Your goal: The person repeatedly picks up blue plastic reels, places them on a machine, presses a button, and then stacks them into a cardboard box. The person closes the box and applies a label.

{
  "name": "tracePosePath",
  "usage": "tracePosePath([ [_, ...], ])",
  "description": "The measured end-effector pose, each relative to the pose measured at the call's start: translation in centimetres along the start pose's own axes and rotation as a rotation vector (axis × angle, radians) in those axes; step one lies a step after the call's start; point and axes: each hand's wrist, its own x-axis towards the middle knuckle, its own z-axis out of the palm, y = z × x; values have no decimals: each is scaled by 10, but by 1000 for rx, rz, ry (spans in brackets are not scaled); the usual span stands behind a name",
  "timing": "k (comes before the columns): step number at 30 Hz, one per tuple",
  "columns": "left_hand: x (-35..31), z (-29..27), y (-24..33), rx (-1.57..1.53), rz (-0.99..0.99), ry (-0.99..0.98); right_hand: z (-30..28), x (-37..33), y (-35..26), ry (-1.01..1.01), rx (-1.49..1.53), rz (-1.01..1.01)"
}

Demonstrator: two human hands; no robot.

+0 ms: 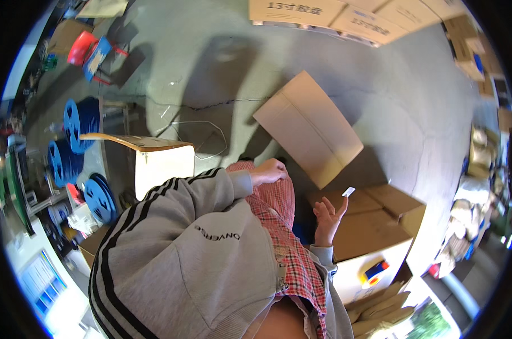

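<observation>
My left hand (270,171) is closed over my lap, above the red checked cloth (267,206); whatever its fingers pinch, if anything, is hidden. To the right, my right hand (327,219) is raised with its fingers partly spread. A small white label (348,192) sits at the tip of one outstretched digit of that hand. Right beside it stands a large cardboard box (369,230), with a small yellow, red and blue item (375,272) against its pale near side. Farther forward, a closed cardboard carton (308,129) rests on the floor, apart from both hands.
A chair with a curved wooden edge (164,169) stands at my left, and blue spools (81,124) lie beyond it. Far left is a red and blue stool (92,55). Stacked cartons (301,12) line the far side. A white cord (222,135) loops across the floor.
</observation>
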Motion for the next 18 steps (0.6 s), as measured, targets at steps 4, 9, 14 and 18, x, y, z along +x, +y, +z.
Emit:
tracePosePath([
  [4,47,-3,-58,-245,148,75,2,100,10,-65,-233,120],
  [9,90,-1,-101,-615,8,160,33,194,4,-112,-406,220],
  [14,161,-49,-159,-928,-98,117,92,293,20,-85,-581,243],
  [18,190,-91,-154,-1148,-282,546,130,385,46,-125,-768,251],
])
